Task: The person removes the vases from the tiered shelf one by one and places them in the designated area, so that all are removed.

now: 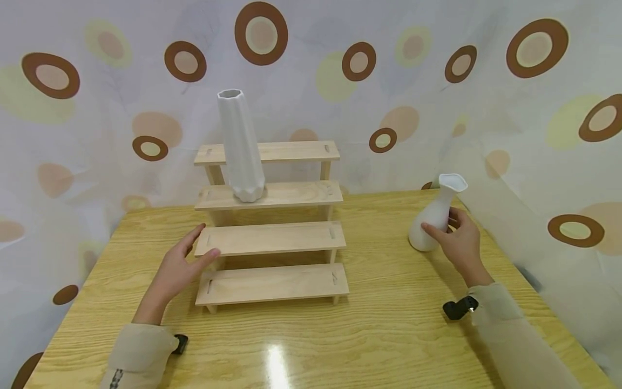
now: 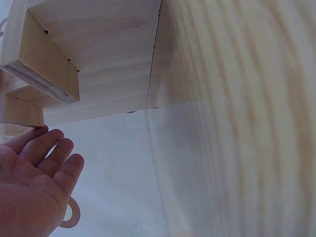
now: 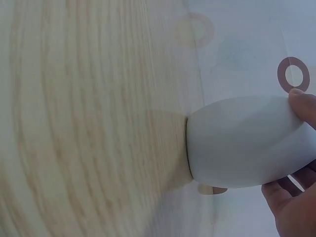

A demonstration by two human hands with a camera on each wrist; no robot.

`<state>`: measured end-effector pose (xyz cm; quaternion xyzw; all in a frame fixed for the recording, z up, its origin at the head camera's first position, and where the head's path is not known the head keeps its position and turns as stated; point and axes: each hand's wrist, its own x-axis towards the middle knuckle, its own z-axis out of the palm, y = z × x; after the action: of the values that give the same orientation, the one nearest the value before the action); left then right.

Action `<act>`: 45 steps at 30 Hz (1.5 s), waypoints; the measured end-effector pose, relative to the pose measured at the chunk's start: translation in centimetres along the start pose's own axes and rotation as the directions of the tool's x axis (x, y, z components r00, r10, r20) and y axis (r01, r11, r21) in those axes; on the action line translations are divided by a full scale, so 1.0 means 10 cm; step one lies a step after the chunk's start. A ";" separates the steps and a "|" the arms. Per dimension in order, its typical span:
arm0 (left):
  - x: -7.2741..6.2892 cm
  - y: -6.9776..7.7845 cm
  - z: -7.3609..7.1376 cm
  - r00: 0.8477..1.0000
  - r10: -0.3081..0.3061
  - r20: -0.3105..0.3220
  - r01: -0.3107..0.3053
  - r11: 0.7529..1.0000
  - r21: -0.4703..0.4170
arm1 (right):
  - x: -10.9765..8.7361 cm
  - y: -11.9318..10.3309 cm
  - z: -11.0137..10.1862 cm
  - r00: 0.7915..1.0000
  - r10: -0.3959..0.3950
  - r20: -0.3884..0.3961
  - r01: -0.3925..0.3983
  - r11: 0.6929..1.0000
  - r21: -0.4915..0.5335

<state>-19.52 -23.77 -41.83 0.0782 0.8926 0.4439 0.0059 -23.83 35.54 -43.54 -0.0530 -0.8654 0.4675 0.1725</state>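
My right hand (image 1: 460,242) grips a small white vase (image 1: 432,221) with a flared rim, thumb on one side of its body and fingers on the other. The vase (image 3: 247,143) has its base right at the tabletop in the right wrist view. At the left end of a tiered wooden stand (image 1: 272,237), my left hand (image 1: 177,267) touches the second-lowest shelf, fingers fairly straight and thumb spread at its front edge. Below the shelf boards, the fingers of the left hand (image 2: 37,177) show extended in the left wrist view. A tall white ribbed vase (image 1: 240,146) stands on the second-highest shelf, left of centre.
The stand's several shelves rise in steps toward the back on a wood-grain table (image 1: 379,335). A patterned cloth backdrop (image 1: 311,97) hangs behind and along the right side. Light glares off the tabletop near the front.
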 end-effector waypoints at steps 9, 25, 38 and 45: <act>-0.01 -0.02 -0.01 1.000 0.001 0.002 -0.001 1.000 -0.006 | -0.08 -0.04 -0.06 0.999 0.005 -0.049 -0.003 0.999 0.034; -0.01 -0.04 -0.03 1.000 0.004 -0.008 -0.004 1.000 -0.006 | -0.39 -0.58 -0.02 0.985 -0.123 -0.117 0.148 0.961 0.234; 0.01 -0.04 -0.01 1.000 0.017 0.000 -0.017 1.000 -0.025 | -0.31 -1.30 0.37 0.953 -0.301 -0.026 0.287 0.873 0.395; 0.02 -0.02 0.00 1.000 0.003 0.007 -0.003 1.000 -0.022 | -0.24 -1.64 0.57 0.930 -0.366 0.007 0.328 0.840 0.432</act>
<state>-19.70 -23.88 -41.96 0.0809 0.8874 0.4537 0.0090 -22.47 21.24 -33.43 0.1642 -0.7450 0.6069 0.2229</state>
